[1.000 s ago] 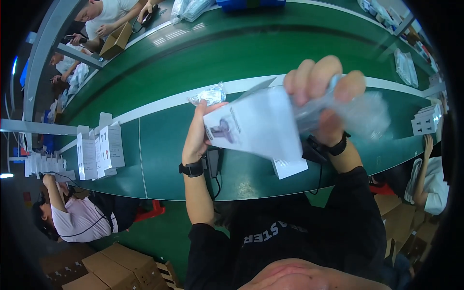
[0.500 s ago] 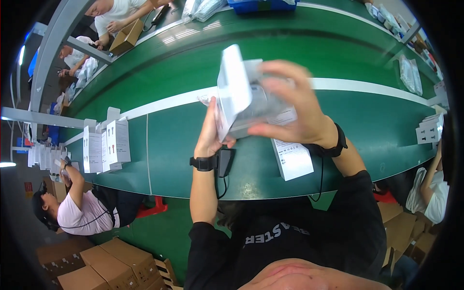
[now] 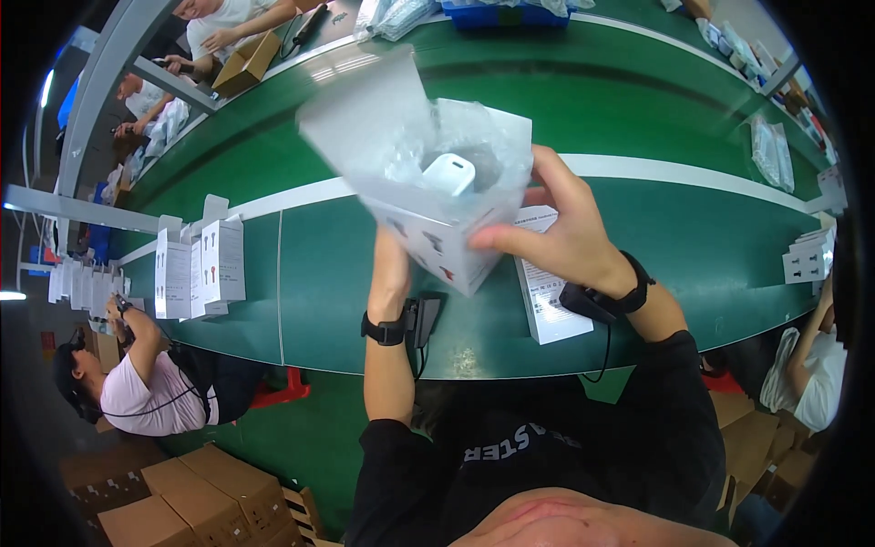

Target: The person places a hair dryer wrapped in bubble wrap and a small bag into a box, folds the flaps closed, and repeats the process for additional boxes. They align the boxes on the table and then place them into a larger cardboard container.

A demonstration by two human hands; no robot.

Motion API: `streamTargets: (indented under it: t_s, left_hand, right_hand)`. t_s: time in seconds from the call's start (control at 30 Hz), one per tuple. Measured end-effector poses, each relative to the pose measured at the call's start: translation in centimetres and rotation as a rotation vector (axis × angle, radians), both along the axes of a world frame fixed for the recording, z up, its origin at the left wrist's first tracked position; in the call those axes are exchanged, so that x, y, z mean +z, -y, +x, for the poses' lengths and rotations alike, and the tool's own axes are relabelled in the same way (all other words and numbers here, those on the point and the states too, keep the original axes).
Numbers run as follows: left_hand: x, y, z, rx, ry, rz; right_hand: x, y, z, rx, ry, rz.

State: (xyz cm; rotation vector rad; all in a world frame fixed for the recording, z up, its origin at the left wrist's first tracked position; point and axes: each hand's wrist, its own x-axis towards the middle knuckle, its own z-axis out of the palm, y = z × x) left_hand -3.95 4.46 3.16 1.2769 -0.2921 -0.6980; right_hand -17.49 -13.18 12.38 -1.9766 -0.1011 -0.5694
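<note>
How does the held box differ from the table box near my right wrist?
The held box is raised and tilted in the right hand; the table box rests on the table.
The held box is open, showing clear wrap and a white piece; the table box shows no contents.
The held box shows small pictures, the table box mostly lines of print.
Both are white.

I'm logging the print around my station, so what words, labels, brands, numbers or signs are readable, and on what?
I won't copy wording, but here's where print shows:
Black shirt: large pale letters.
White box on the table: lines too small to read.
Standing white boxes at left: print too small.
Held white box: product pictures; no readable words.
</note>
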Motion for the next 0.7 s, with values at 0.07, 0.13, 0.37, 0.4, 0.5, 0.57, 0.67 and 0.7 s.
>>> streamTargets:
  t_s: [0.07, 0.13, 0.37, 0.4, 0.5, 0.57, 0.67, 0.7]
  left_hand:
    - [0.7, 0.5, -0.3, 0.2, 0.104, -0.183]
    - [1.7, 0.8, -1.8, 0.072, 0.461, -0.353]
    - [0.8, 1.2, -1.8, 0.053, 0.666, -0.153]
    - [1.0, 1.3, -2.0, 0.065, 0.652, -0.165]
    - [1.6, 1.5, -2.3, 0.111, 0.643, -0.199]
    - [2.0, 1.6, -2.4, 0.169, 0.659, -0.245]
    - [0.6, 1.6, -1.7, 0.207, 0.926, -0.27]
    - [0.6, 1.7, -1.6, 0.222, 1.06, -0.283]
  right_hand:
    - [0.0, -0.6, 0.0, -0.073, -0.036, 0.028]
    - [-0.8, -0.8, 0.2, -0.082, -0.083, -0.035]
    - [-1.1, -1.0, 0.5, -0.056, 0.111, -0.307]
    - [-0.6, -0.9, 0.7, -0.049, 0.169, -0.424]
    - [-0.1, -0.1, 0.8, -0.049, 0.291, -0.682]
    - [0.1, 0.5, 0.7, -0.073, 0.428, -0.964]
    - [0.2, 0.3, 0.4, -0.132, 0.386, -0.917]
    - [0.3, 0.2, 0.3, -0.165, 0.365, -0.892]
